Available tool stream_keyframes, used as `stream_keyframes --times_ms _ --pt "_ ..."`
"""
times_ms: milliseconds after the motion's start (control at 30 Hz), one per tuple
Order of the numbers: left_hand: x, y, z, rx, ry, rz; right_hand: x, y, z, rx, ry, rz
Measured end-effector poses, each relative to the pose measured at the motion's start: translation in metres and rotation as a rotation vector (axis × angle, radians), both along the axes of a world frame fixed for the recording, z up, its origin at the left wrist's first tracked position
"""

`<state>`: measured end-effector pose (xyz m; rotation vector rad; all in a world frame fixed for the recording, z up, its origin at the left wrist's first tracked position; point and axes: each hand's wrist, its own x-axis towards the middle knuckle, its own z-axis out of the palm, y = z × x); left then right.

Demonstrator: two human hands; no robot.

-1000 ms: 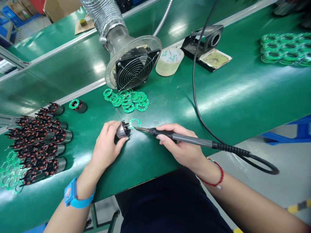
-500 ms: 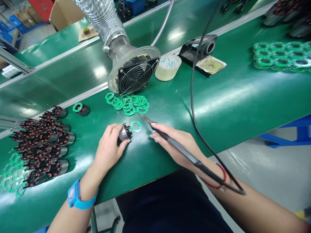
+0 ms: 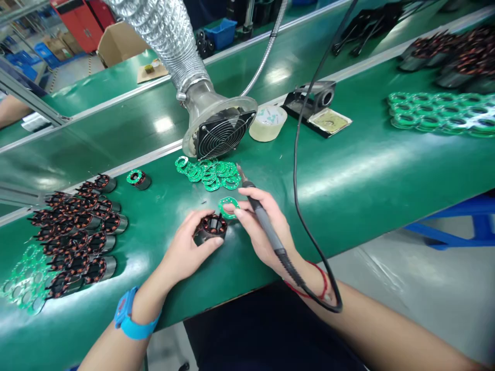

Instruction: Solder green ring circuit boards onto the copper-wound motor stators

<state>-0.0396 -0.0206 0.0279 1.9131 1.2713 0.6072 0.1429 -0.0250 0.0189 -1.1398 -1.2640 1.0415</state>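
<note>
My left hand [image 3: 185, 247] grips a small motor stator [image 3: 211, 227] with copper windings, standing on the green belt with its open end up. My right hand [image 3: 260, 226] holds a soldering iron [image 3: 263, 219] whose tip points away towards the fan. The fingertips of that hand press on a green ring-shaped circuit board [image 3: 227, 207] lying just right of the stator. A blue strap [image 3: 127, 314] circles my left wrist, a red cord [image 3: 320, 283] my right.
A pile of green ring boards [image 3: 211, 174] lies before a fume-extractor fan [image 3: 221, 133] on a ribbed hose. Several stators [image 3: 77, 232] lie at the left, one apart [image 3: 138, 179]. A tape roll [image 3: 268, 122], an iron stand [image 3: 315, 100] and more green rings [image 3: 436, 118] lie further right.
The left hand has turned the stator so its open end faces up. The right hand swung the iron's tip away and brought its fingers onto the loose green ring. The view shifted.
</note>
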Motion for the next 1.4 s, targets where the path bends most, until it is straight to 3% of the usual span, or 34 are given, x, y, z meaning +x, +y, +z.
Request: stream_keyframes --times_ms 100,233,367,533,667,767,900,967,1133,1267,1400 --pt "0.003 0.003 -0.001 0.093 0.088 -0.067 -0.003 0.002 -0.002 0.005 0.076 0.100" --pt "0.008 0.002 -0.004 0.216 0.250 -0.095 -0.001 0.004 -0.006 0.087 -0.106 0.251" --pt "0.004 0.001 -0.005 0.263 0.338 -0.096 -0.003 -0.004 -0.006 0.231 -0.478 0.136" --pt "-0.010 0.005 0.000 0.270 0.392 -0.191 -0.003 -0.013 0.001 0.167 -0.761 0.163" --pt "-0.019 0.007 0.012 0.254 0.346 -0.206 0.013 -0.010 0.005 0.072 -0.763 0.268" --pt "-0.023 0.006 0.019 0.101 0.212 -0.190 0.026 -0.004 0.008 0.004 -0.698 0.289" --pt "-0.024 0.008 0.013 -0.098 -0.051 -0.096 0.022 0.006 0.013 0.100 -0.700 0.223" --pt "-0.020 0.009 0.006 -0.022 -0.040 -0.048 0.013 0.010 0.016 0.207 -0.775 0.200" --pt "-0.008 0.011 -0.005 0.208 0.222 -0.082 -0.012 0.012 0.018 0.401 -1.015 0.202" --pt "-0.002 0.011 -0.008 0.245 0.289 -0.028 -0.018 0.010 0.012 0.477 -1.072 0.184" --pt "-0.001 0.009 -0.007 0.212 0.234 0.002 -0.016 0.007 0.002 0.464 -0.972 0.075"
